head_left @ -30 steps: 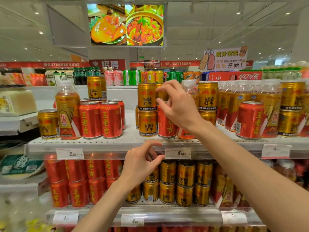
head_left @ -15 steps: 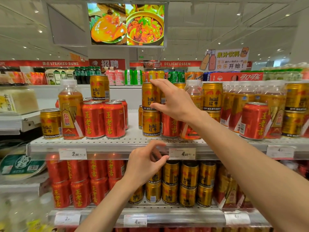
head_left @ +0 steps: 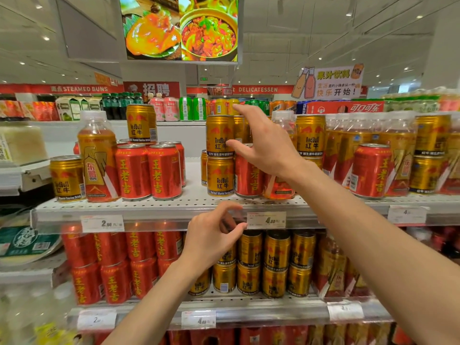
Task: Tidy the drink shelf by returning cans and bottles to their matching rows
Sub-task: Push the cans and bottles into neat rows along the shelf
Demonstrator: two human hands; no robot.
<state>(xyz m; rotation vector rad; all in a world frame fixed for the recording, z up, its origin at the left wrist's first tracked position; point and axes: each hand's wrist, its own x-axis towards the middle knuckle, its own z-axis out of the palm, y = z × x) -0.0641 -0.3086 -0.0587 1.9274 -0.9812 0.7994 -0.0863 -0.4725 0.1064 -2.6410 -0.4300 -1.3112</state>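
On the upper shelf (head_left: 139,207), my right hand (head_left: 266,145) hovers spread wide and empty, thumb touching the top gold can (head_left: 220,135) of a two-high stack. Just right of that stack, behind my hand, a red can (head_left: 246,178) stands among the gold ones. Nearer and lower, my left hand (head_left: 211,240) curls loosely, holding nothing, before the price tag (head_left: 266,220).

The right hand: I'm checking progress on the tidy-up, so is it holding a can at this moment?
No, the right hand is spread open and empty in front of the stacked gold cans, gripping nothing.
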